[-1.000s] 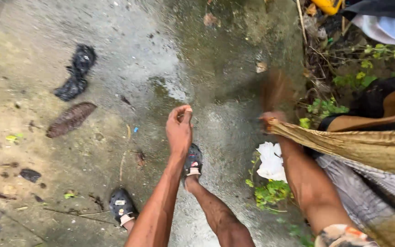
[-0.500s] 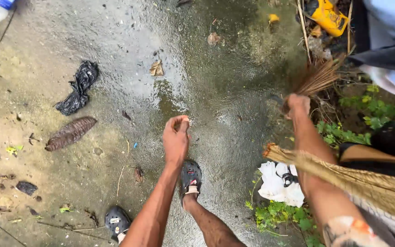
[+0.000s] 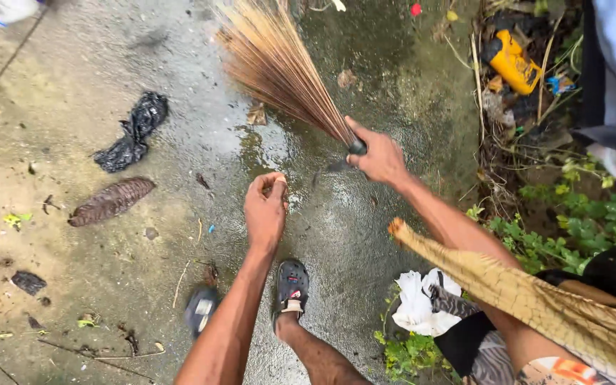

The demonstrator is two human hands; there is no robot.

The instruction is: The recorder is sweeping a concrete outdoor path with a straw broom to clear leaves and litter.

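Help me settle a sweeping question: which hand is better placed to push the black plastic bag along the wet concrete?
Probably the right hand: it grips the stick broom, whose bristles fan out near the black plastic bag. The left hand is curled, touching neither.

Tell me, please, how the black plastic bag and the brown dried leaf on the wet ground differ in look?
The black plastic bag is crumpled, glossy and irregular; the brown dried leaf is flat, ribbed and long with tapered ends. The bag lies farther from the person's left hand than the leaf. Both lie loose on the wet concrete, untouched by either hand.
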